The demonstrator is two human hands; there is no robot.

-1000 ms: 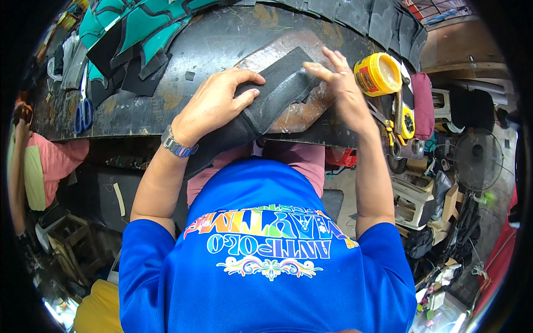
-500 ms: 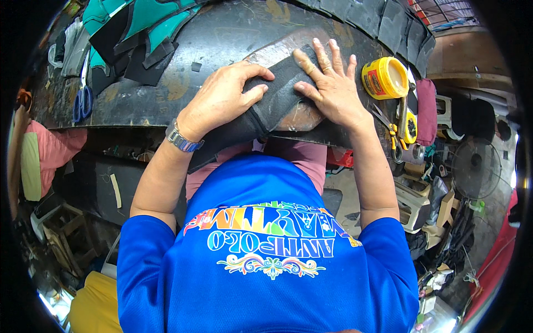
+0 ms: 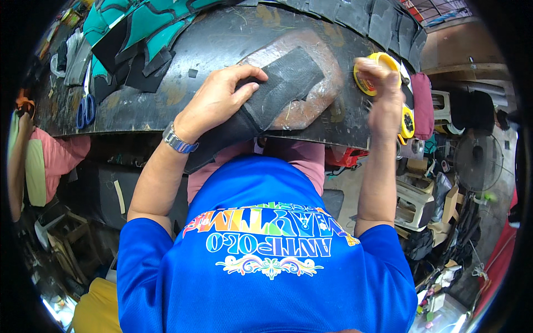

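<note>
My left hand [image 3: 218, 99] holds a long black piece of sheet material [image 3: 287, 79] near its middle, with thumb and index finger curled over its edge. The piece's far end lies flat on a brown, worn, rounded board [image 3: 326, 80]; its shiny upper face looks wet or coated. Toward my lap, the rest of the piece hangs over the table edge. At the right, my right hand [image 3: 384, 91] is over a yellow tub [image 3: 362, 79] and partly hides it. Motion smears its fingers, so whether they hold anything cannot be made out.
Blue-handled scissors [image 3: 85, 110] lie at the left of the dark table [image 3: 205, 44], near green and black cut pieces [image 3: 147, 33]. Dark panels [image 3: 355, 22] line the far edge. A yellow tape measure [image 3: 407, 122] and a maroon roll [image 3: 423, 105] sit at the right.
My right hand has lifted off the black piece and moved right to the yellow tub. My left hand stays on the piece, whose far end and board are now uncovered.
</note>
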